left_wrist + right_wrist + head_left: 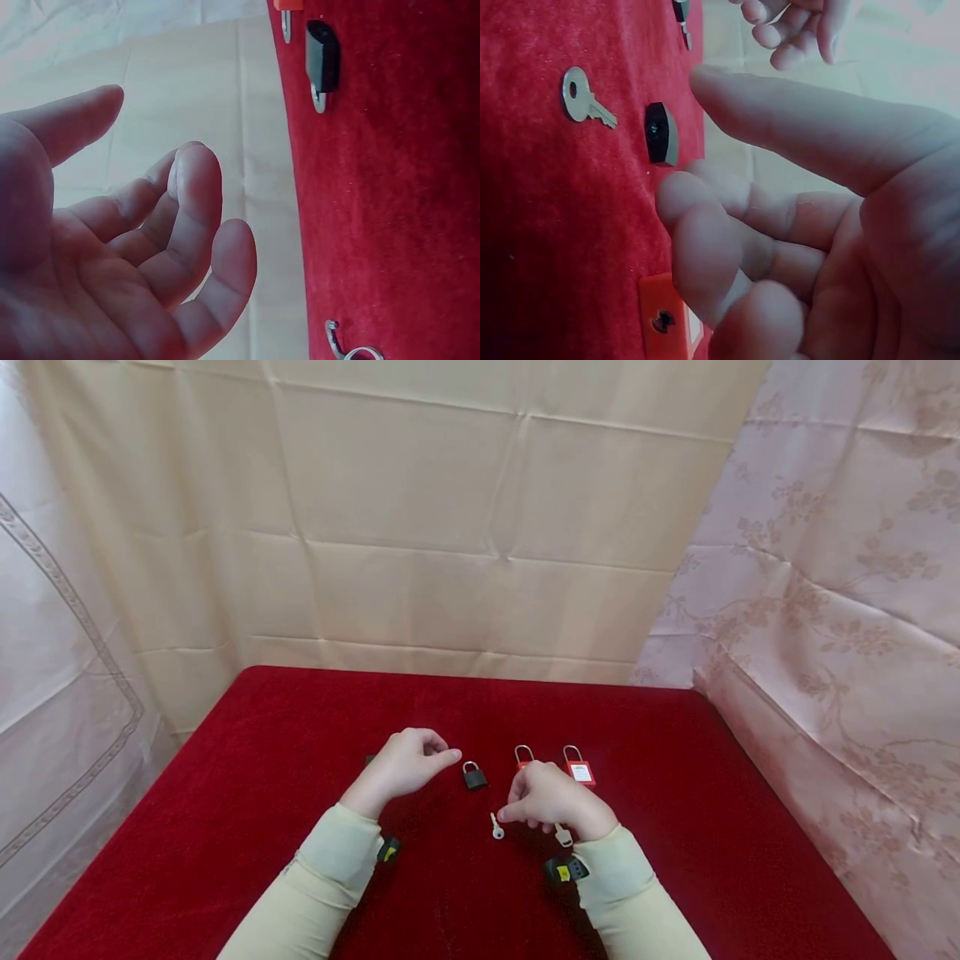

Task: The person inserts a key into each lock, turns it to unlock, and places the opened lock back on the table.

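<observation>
My left hand (408, 762) hovers over the red cloth with loosely bent fingers and thumb apart, holding nothing. Just right of its thumb is a small black padlock (474, 777) with a silver shackle. My right hand (551, 797) is also free, its fingers relaxed and curled, the thumb apart from them in the right wrist view. Beside its fingertips lies a silver key (497, 827); a second key (563, 836) shows below the palm. Beyond that hand are two red padlocks, one partly hidden (523, 752) and one with a white label (580, 771).
A dark object (370, 760) is mostly hidden behind the left hand. In the left wrist view, a curved metal hook (334, 339) shows at the bottom. The red-covered table (300, 710) has beige cloth (405, 485) hanging behind it and a patterned cloth (847, 568) on the right.
</observation>
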A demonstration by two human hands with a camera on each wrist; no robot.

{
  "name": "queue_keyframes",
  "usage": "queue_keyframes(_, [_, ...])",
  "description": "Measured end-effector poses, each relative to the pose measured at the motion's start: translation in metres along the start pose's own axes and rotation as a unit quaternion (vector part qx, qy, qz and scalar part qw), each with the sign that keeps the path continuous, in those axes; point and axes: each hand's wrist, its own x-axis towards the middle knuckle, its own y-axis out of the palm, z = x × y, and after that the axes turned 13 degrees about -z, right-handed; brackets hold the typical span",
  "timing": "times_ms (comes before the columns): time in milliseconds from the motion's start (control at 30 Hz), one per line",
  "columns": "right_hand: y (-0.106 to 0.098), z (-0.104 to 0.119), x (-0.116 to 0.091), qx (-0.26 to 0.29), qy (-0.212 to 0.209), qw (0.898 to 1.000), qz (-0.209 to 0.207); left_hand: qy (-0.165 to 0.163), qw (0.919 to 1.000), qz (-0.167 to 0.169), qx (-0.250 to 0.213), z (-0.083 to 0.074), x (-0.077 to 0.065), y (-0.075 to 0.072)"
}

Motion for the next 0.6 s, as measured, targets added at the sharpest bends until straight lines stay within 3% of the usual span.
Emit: queue_keyframes(600, [0.019,0.0,0.0,-0.022,-0.002,0.999,0.027,0.001,0.9984,0.054,0.019,0.012,0.001,0.013])
